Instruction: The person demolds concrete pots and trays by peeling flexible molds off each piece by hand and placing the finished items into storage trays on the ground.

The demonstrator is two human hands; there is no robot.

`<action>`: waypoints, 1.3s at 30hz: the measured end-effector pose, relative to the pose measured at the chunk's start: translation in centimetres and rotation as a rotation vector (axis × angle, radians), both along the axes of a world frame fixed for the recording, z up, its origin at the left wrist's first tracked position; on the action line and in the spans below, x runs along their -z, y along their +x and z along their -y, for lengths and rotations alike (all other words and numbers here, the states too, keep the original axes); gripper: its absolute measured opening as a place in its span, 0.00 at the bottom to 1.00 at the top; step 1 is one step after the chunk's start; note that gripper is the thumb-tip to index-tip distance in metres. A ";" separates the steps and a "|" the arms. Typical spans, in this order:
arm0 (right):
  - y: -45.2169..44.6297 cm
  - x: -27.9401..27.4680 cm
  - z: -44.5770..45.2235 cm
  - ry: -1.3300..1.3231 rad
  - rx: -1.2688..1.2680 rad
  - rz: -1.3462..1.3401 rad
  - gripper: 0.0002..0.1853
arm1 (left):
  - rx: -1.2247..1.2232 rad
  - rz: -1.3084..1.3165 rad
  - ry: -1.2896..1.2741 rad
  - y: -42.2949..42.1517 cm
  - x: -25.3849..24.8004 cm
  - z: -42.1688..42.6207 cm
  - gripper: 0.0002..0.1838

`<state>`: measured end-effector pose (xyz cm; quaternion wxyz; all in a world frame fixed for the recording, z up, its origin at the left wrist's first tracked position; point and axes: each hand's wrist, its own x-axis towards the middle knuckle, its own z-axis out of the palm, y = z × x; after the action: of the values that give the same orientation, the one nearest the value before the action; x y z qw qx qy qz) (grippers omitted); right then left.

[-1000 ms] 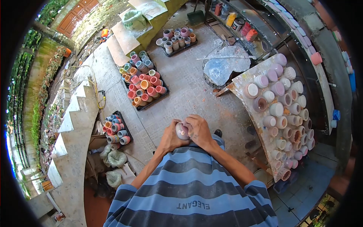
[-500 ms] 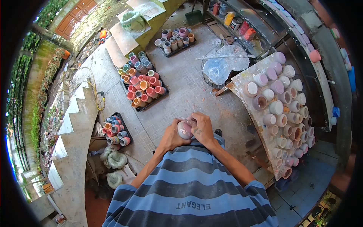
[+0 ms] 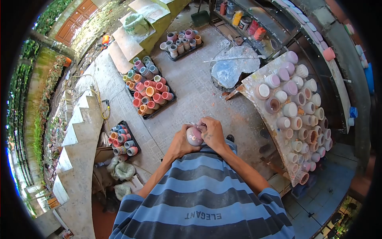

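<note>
one rounded, ceramic-looking, pink-grey pot [image 3: 194,137]: left hand [image 3: 182,140] cradling, best held steady; right hand [image 3: 212,133] against its side, pinch unclear.

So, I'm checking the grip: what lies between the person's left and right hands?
Between the left hand and right hand lies a rounded pinkish piece, as the head view shows.

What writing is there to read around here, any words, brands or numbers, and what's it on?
"ELEGANT": on the striped shirt, upside down in this view.
Tin on the shelf: any label is too small to read.
Pot in the hands: no lettering I can make out.
</note>
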<state>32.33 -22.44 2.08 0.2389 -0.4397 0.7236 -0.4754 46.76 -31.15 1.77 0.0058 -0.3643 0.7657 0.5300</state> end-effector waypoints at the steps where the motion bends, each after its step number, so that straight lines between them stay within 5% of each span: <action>1: 0.0 -0.1 0.2 0.013 -0.026 -0.020 0.04 | -0.012 -0.005 -0.008 0.0 -0.3 0.0 0.45; 11: 0.5 -1.6 -0.3 0.009 -0.132 -0.017 0.03 | -0.030 -0.011 0.055 0.1 0.1 0.4 0.43; 16: -1.3 -0.5 0.3 0.016 0.080 0.034 0.03 | -0.012 -0.073 0.027 -0.4 0.5 0.8 0.41; 25: -0.2 -0.4 -1.7 0.036 -0.220 -0.127 0.09 | 0.036 -0.185 0.462 1.1 4.1 1.8 0.39; 29: -0.8 0.4 -1.9 0.024 -0.112 -0.101 0.08 | -0.008 -0.302 0.625 0.9 6.3 2.5 0.37; 36: -1.2 1.0 -1.0 -0.068 -0.269 -0.103 0.10 | -0.021 -0.235 0.806 0.5 6.9 1.9 0.48; 39: -1.4 1.3 -3.3 -0.066 -0.272 -0.118 0.13 | 0.177 -0.280 0.877 0.2 7.6 2.0 0.47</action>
<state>30.95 -19.19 0.83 0.2437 -0.5684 0.6542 -0.4354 46.97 -33.11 -5.85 0.1010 -0.1855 0.4910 0.8452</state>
